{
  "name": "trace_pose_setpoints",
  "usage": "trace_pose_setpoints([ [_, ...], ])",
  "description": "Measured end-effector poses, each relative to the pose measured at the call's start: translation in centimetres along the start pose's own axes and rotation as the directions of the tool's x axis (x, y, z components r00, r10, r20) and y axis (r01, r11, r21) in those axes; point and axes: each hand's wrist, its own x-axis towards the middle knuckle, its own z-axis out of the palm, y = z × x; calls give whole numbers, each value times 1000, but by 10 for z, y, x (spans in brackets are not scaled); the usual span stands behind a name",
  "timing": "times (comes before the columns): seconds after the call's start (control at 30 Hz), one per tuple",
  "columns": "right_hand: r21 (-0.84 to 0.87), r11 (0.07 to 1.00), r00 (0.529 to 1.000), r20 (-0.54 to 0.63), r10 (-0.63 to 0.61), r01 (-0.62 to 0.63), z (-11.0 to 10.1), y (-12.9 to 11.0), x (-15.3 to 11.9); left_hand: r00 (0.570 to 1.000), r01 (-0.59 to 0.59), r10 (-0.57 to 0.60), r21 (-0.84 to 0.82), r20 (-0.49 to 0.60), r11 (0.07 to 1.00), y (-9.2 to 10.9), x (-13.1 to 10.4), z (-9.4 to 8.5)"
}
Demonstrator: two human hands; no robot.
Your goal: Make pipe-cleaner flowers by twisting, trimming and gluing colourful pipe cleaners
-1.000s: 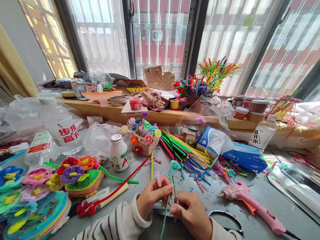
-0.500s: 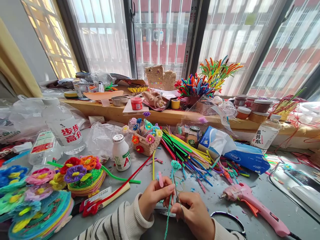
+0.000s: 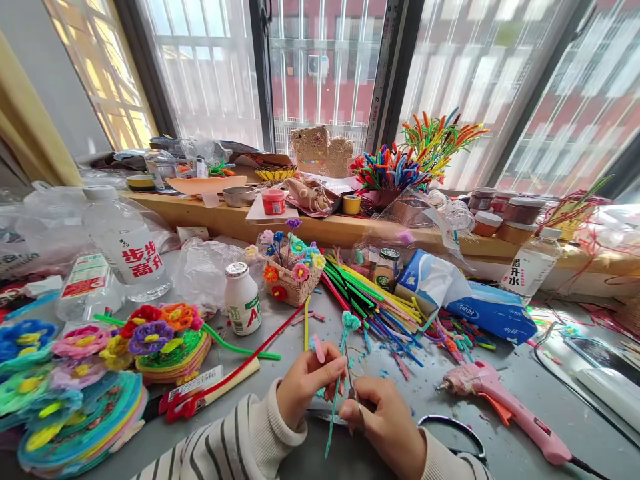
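In the head view my left hand (image 3: 314, 379) pinches a teal pipe cleaner (image 3: 331, 427) whose upper end is curled into a fuzzy teal flower head (image 3: 351, 321). Its stem slants downward and hangs free below my fingers. A small pink piece (image 3: 318, 348) sticks up at the left hand's fingers; I cannot tell what it is. My right hand (image 3: 387, 415) is closed around scissors (image 3: 349, 377), with the thin dark blades pointing upward beside the stem. Most of the handles are hidden by my fingers. Both hands are close together above the table's front edge.
Loose pipe cleaners (image 3: 373, 293) lie beyond my hands, near a flower basket (image 3: 295, 288). A pink glue gun (image 3: 507, 407) and a black-rimmed loop (image 3: 457, 428) lie right. Fuzzy flower pieces (image 3: 83, 417) and a white bottle (image 3: 243, 300) stand left. Colourful scraps litter the grey table.
The teal stem's lower end has swung slightly left and up. My left hand has shifted a little up, and both hands keep their hold. The whole view has moved slightly.
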Motion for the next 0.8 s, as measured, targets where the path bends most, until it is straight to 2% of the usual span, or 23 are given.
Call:
trace_pose_setpoints([
  [0.17,-77,997,997,-83,3,-9,-1,-2,1,1000,-17,16,46,8,999,-3,1,-1],
  [0.4,-31,999,1000,-20,17,-18,-1,-1,-1,998,-67,68,84,-3,994,-5,2,-2],
  [0.67,-54,998,999,17,-36,37,0,1,-2,999,-20,16,98,44,995,-4,2,0],
  [0.8,-93,995,999,-26,-33,30,0,2,-1,999,-7,3,104,37,994,-5,1,0],
])
